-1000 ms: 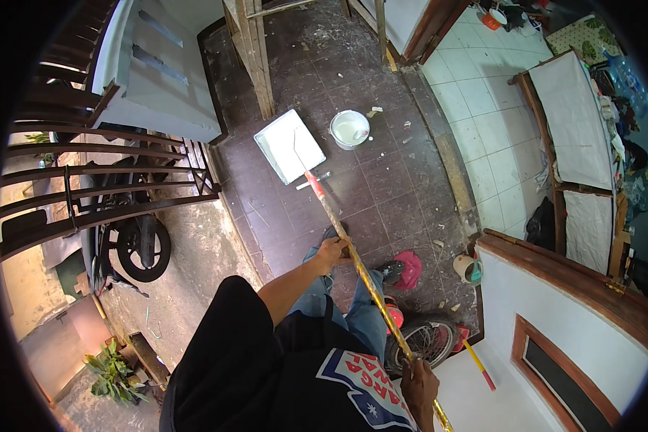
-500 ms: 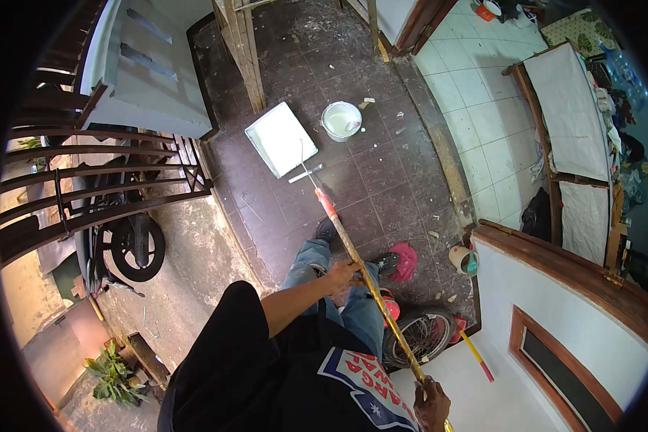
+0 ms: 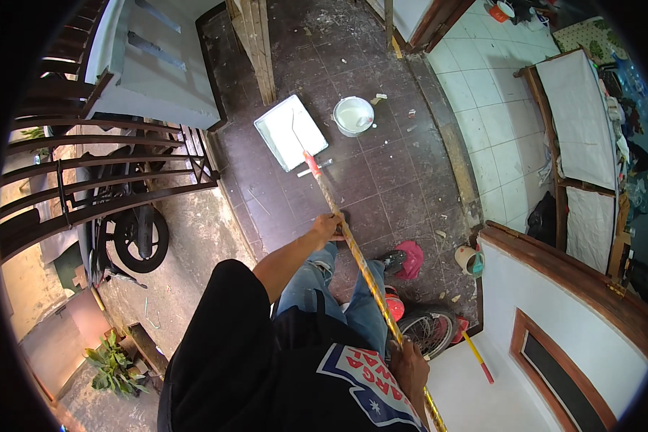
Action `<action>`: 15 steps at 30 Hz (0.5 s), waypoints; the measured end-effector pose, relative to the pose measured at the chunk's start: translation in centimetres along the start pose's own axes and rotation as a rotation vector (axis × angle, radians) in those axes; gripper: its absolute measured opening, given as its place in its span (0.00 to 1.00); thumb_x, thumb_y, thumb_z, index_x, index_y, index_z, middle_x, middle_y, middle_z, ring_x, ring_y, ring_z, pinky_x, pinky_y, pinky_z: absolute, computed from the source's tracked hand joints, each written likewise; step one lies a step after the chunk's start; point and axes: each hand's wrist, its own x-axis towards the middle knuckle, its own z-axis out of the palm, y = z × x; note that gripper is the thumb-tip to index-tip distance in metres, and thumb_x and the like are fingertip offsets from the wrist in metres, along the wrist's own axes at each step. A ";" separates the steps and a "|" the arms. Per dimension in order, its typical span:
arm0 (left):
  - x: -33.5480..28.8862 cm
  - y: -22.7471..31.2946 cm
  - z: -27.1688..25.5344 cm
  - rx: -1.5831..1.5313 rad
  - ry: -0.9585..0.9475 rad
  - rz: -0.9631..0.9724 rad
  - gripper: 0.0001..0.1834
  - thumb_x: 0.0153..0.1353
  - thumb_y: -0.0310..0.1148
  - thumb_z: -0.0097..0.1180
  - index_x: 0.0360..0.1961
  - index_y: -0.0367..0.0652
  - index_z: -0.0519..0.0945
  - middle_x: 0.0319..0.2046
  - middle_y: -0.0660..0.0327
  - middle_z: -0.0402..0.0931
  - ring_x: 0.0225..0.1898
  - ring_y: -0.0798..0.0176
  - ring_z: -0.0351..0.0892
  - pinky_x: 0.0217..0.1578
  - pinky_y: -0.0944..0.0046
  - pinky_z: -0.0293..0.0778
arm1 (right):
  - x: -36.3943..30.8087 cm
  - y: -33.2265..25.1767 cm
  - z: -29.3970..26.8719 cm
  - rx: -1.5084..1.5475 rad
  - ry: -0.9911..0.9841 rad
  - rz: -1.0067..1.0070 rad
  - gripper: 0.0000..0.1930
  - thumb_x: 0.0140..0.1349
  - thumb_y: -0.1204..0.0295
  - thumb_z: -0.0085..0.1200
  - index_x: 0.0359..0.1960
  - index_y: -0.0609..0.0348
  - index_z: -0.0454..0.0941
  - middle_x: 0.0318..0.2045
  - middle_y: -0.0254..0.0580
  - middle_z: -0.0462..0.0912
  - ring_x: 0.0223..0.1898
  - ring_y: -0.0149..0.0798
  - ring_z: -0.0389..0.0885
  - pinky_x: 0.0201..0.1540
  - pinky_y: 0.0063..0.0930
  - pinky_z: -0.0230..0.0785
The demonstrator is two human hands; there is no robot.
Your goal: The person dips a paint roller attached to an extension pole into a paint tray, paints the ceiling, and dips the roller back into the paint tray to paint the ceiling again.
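A long gold-wrapped pole [image 3: 367, 276] slants across my body, gripped in both hands. My left hand [image 3: 329, 227] is closed around it partway up; my right hand [image 3: 411, 366] wraps it lower down, beside my shirt. At the pole's far end, a red handle [image 3: 311, 163] carries a bent wire frame [image 3: 294, 128] that reaches over a white paint tray [image 3: 272, 142] on the floor. Its roller cannot be told apart from the white paint. A short whitish bar [image 3: 325, 164] lies at the tray's near edge. To the right stands a white bucket [image 3: 353, 117] holding white paint.
A wooden trestle leg [image 3: 261, 57] stands behind the tray. Near my feet lie a pink cloth [image 3: 410, 260], a red container [image 3: 394, 305] and a spoked wheel [image 3: 430, 332]. Railings [image 3: 115, 183] and a motorcycle [image 3: 140, 237] are left; a white wall [image 3: 554, 302] rises right.
The pole has moved forward, bringing its red handle to the tray's near edge and the wire frame farther over it. Both hands have moved forward with it, still gripping.
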 end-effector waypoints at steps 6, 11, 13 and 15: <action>1.1 0.6 -2.0 0.007 0.026 0.010 0.17 0.72 0.39 0.55 0.51 0.37 0.82 0.40 0.54 0.82 0.37 0.54 0.87 0.40 0.55 0.89 | 1.2 -0.7 1.5 0.086 0.009 -0.041 0.18 0.71 0.59 0.56 0.50 0.61 0.79 0.37 0.54 0.84 0.33 0.62 0.86 0.33 0.53 0.78; 0.5 0.6 -1.9 0.028 0.006 0.021 0.17 0.72 0.40 0.55 0.51 0.36 0.81 0.39 0.54 0.81 0.36 0.54 0.87 0.40 0.56 0.89 | 1.2 -0.3 2.0 0.159 0.053 -0.061 0.16 0.70 0.61 0.57 0.49 0.61 0.80 0.37 0.56 0.84 0.33 0.62 0.85 0.32 0.52 0.77; -0.2 0.5 -1.1 0.048 0.044 0.035 0.18 0.73 0.42 0.55 0.50 0.35 0.81 0.38 0.54 0.81 0.35 0.55 0.87 0.41 0.55 0.89 | 1.0 0.3 1.6 0.178 0.063 -0.063 0.16 0.69 0.61 0.58 0.48 0.61 0.80 0.36 0.57 0.84 0.33 0.62 0.85 0.32 0.52 0.77; -1.0 0.3 -0.1 0.012 0.030 0.046 0.18 0.73 0.41 0.54 0.49 0.35 0.81 0.39 0.53 0.81 0.36 0.55 0.87 0.42 0.54 0.89 | 0.5 1.2 0.9 0.158 0.059 -0.030 0.15 0.68 0.62 0.59 0.49 0.60 0.81 0.35 0.55 0.85 0.32 0.61 0.85 0.32 0.51 0.77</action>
